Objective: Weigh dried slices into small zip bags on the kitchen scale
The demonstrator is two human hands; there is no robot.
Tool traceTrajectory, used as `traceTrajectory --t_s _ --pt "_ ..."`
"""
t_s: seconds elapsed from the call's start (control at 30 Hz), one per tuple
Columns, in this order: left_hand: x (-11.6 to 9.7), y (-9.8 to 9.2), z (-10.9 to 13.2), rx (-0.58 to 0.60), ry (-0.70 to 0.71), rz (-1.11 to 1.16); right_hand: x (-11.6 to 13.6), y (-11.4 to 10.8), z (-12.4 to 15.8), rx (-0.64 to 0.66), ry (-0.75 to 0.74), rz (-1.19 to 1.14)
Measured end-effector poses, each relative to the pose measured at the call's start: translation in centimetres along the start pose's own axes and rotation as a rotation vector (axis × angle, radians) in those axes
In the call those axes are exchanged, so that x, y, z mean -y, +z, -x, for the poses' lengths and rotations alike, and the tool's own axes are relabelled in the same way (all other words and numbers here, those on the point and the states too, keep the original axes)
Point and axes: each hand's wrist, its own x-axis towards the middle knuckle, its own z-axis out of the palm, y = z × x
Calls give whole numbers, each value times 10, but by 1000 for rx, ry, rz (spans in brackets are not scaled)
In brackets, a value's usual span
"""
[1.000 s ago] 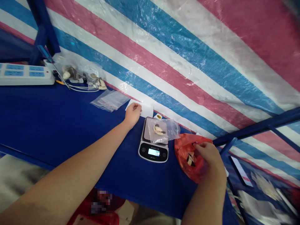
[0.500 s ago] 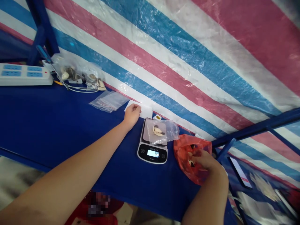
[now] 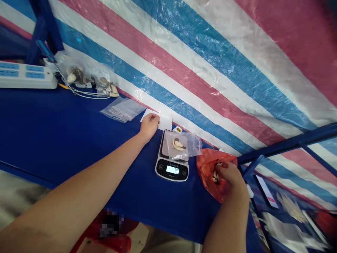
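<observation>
A small digital scale [image 3: 172,168] stands on the blue table, its display lit. On its platform lies a clear plastic bag [image 3: 193,144] holding pale dried pieces [image 3: 178,144]. My left hand [image 3: 149,125] rests with curled fingers on a white paper sheet [image 3: 165,121] just left of the scale. My right hand [image 3: 228,173] reaches into a red plastic bag [image 3: 210,175] right of the scale, fingers closed around pale and dark pieces inside it.
A stack of empty clear bags [image 3: 123,109] lies left of the paper. Filled clear bags [image 3: 86,78], a white power strip [image 3: 26,74] and cables sit at the far left. A striped tarp [image 3: 210,63] backs the table. A phone [image 3: 265,191] lies at the right.
My right hand has pushed a little deeper into the red bag and shifted slightly left. My left hand stays on the paper. The view has drifted slightly.
</observation>
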Motion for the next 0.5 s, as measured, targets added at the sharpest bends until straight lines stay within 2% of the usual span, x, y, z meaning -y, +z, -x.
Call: traceTrajectory --t_s 0.23,0.4,0.5 --pt "-1 0 0 3 -7 -4 5 -6 3 21 84 -62" --pt "-2 0 1 1 -11 -13 7 -14 9 59 144 -187" --pt "-2 0 1 5 -8 -11 10 -19 15 72 86 -354"
